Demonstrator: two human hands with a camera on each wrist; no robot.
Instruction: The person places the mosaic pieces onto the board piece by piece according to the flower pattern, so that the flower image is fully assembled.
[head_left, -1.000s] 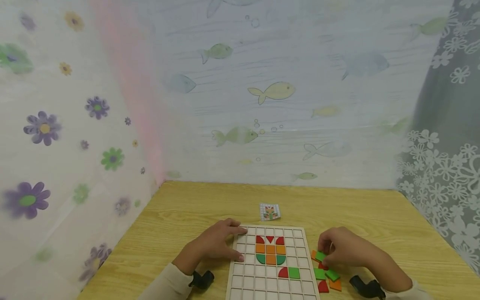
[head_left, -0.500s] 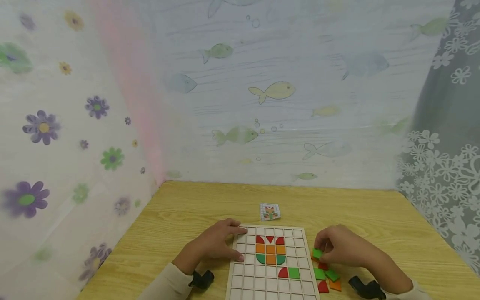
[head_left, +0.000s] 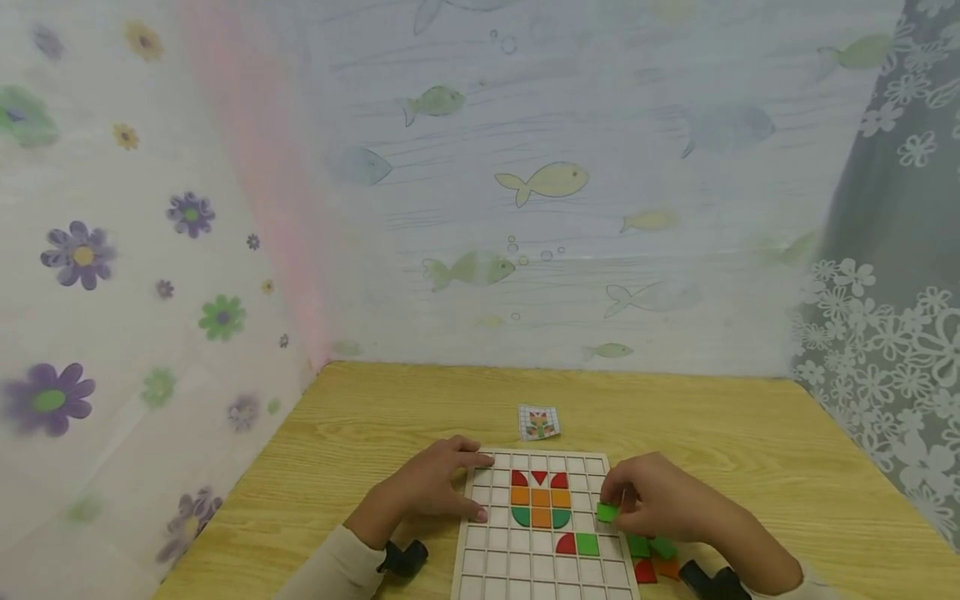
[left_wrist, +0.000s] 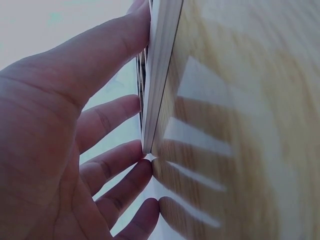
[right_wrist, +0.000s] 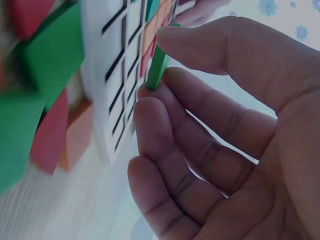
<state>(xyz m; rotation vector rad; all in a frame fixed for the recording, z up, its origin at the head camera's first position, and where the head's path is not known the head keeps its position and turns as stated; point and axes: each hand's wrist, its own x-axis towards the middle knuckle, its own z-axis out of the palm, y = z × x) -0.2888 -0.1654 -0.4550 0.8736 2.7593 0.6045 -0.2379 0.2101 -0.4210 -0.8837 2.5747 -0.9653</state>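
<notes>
Where the right hand [head_left: 663, 500] pinches: a green tile [head_left: 607, 512], between thumb and fingertips, at the 3 o'clock side of the grid board [head_left: 517, 567]; contact with the board cannot be told.
Green tile's bearing: 9 o'clock from the right hand's middle; 3 o'clock from the left hand [head_left: 431, 483], well apart from it.
Left hand: fingers spread, thumb and a fingertip touching the board's 10 o'clock border.
Set pieces [head_left: 541, 497]: red, orange, dark green; at their 5 o'clock, a red quarter piece [head_left: 566, 543] beside a green square [head_left: 587, 544].
Loose tiles [head_left: 639, 547]: board's 4 o'clock, just beside it.
Pattern card [head_left: 538, 422]: board's 12 o'clock, on the table [head_left: 390, 408].
</notes>
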